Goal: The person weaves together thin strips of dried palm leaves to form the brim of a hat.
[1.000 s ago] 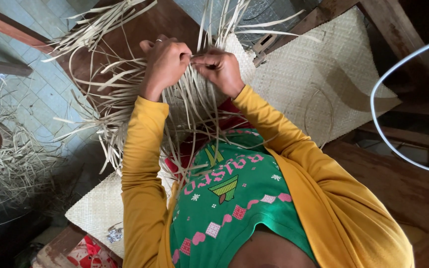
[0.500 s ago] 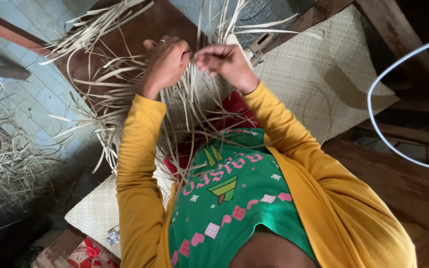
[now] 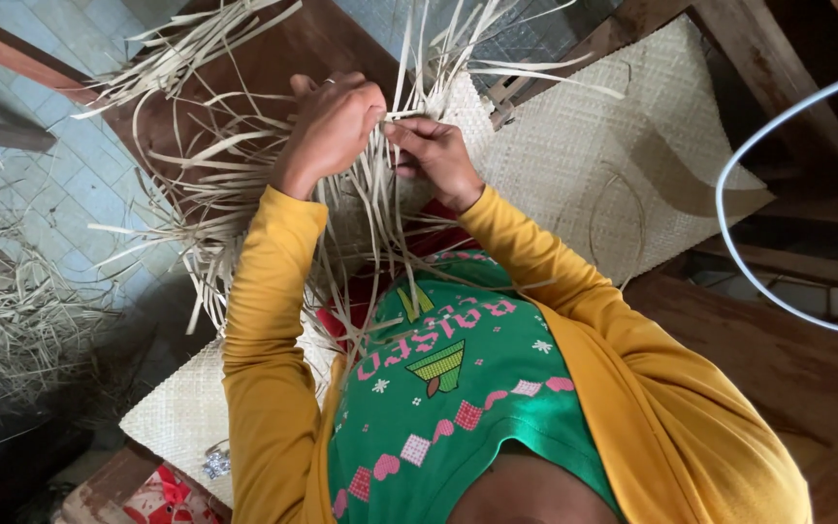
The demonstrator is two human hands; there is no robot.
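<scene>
1. Our left hand (image 3: 334,121) is closed, pinching a few pale flat straw weaving strips (image 3: 244,184); the right hand (image 3: 434,155) pinches one strip just beside it.
2. The strips fan out from the half-woven pale straw mat (image 3: 574,155) lying over our lap.
3. Best practice: keep the pinch close to the woven edge, tension even, strips flat.
4. Open room: to the left over the tiled floor (image 3: 60,184). To the right, the white hoop (image 3: 778,213) and the wooden boards (image 3: 778,359) crowd us.

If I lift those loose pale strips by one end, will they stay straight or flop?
Probably flop: the pale strips curve and droop past the woven mat. Likely light, being thin and flat. They may tangle, since many cross near the hands.
</scene>
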